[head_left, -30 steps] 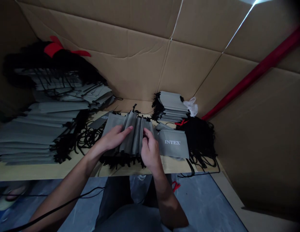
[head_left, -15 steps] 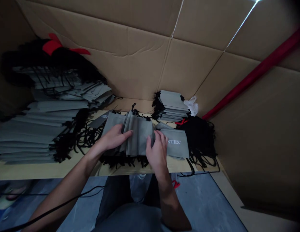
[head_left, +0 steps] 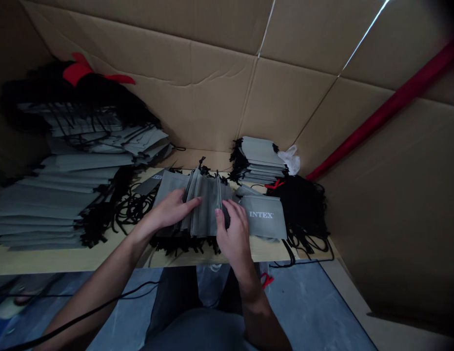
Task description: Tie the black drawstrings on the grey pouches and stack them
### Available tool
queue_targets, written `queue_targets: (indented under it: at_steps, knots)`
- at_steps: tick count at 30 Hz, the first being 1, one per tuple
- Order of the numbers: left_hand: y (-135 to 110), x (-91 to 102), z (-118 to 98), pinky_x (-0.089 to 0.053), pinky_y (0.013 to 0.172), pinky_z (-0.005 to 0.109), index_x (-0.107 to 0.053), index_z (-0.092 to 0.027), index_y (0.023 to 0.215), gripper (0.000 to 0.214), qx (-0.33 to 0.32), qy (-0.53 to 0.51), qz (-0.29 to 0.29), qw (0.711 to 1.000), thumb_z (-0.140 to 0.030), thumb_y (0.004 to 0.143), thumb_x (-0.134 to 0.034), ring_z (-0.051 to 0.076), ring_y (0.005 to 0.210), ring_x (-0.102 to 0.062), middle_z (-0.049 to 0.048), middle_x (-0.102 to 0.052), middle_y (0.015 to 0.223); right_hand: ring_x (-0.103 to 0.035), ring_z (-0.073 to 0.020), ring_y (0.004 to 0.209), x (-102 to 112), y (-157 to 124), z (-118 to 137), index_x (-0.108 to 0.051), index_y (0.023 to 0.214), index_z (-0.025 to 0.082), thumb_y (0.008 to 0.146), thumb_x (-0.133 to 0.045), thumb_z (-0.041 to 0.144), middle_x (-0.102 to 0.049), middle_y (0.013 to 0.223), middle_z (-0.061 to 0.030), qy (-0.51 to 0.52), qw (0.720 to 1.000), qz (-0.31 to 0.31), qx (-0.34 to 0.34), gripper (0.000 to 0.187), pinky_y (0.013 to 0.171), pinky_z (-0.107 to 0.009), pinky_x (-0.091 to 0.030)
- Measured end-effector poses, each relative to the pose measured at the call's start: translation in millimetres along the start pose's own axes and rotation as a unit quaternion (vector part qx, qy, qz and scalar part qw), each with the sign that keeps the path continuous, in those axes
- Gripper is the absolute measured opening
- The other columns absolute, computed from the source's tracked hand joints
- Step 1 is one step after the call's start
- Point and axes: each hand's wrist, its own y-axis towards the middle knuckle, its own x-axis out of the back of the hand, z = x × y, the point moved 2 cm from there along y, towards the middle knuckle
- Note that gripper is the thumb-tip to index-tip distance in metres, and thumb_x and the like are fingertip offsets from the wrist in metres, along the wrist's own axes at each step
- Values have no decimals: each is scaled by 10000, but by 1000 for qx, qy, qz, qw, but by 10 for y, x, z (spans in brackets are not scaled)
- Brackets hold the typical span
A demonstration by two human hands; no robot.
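A bunch of grey drawstring pouches (head_left: 205,202) with black cord ends lies fanned out on the work surface in front of me. My left hand (head_left: 174,208) lies over the left part of the bunch, its thumb pressed across the folded edges. At the right part, my right hand (head_left: 234,229) has thumb and bent fingertips on a pouch edge raised from the bunch. Just right of that hand lies a flat grey pouch (head_left: 266,225) printed INTEX. Under my fingers, some pouch edges are hidden.
High stacks of grey pouches (head_left: 54,200) fill the left side. A smaller pouch stack (head_left: 261,150) stands at the back beside a crumpled clear plastic bag (head_left: 291,160). Black cords (head_left: 300,207) with a red tie lie right. Cardboard walls (head_left: 212,107) enclose the surface.
My right hand has moved slightly left, bringing a pouch edge up against the bunch and uncovering the full INTEX print. My left hand has stayed in place.
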Motion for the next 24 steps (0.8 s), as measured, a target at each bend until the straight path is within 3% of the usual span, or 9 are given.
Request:
queue_targets:
  at_steps: [4,8,12,17,20,24]
  knots:
    - [-15,5,-29,-534,599,348,-766,-196,858,615,5,14,-11,1000,-798,836,-643,303,726,-730,61,-760,719,-590,-331,1547,-4,-61,168,-715,1536,169,1193,-464,466,-726,1565,-161,33,994,91,45,519,1330,-565,-486]
    - [-38,18,-69,-518,619,337,-720,-211,775,597,3,28,-9,1000,-804,820,-680,272,703,-700,44,-731,690,-595,-266,1572,33,-75,304,-645,1606,180,1202,-478,418,-670,1654,-142,101,975,164,109,498,1355,-486,-480]
    - [-30,16,-53,-560,681,368,-739,-212,865,555,9,37,-12,999,-755,753,-729,320,802,-755,80,-809,822,-697,-243,1414,75,16,195,-793,1347,237,1162,-533,346,-817,1413,-88,96,987,90,92,337,1262,-423,-557]
    - [0,1,-12,-619,749,395,-763,-202,953,568,20,37,-7,999,-737,776,-684,358,890,-813,115,-864,962,-688,-378,1322,27,149,-202,-747,1360,162,1113,-550,375,-787,1361,-214,33,999,-27,-31,381,1197,-630,-531]
    - [2,7,-8,-634,759,406,-768,-189,972,604,26,40,-8,999,-750,765,-686,380,926,-824,129,-869,980,-704,-386,1274,-5,175,-348,-734,1362,175,1093,-594,426,-797,1317,-211,28,997,-34,-70,393,1162,-637,-539]
    - [-8,16,-16,-655,833,434,-785,-188,1039,606,23,34,-11,999,-731,785,-703,388,941,-828,122,-877,995,-741,-322,1212,-5,179,-358,-728,1310,210,1120,-569,480,-813,1264,-158,62,995,-23,-77,367,1107,-526,-592]
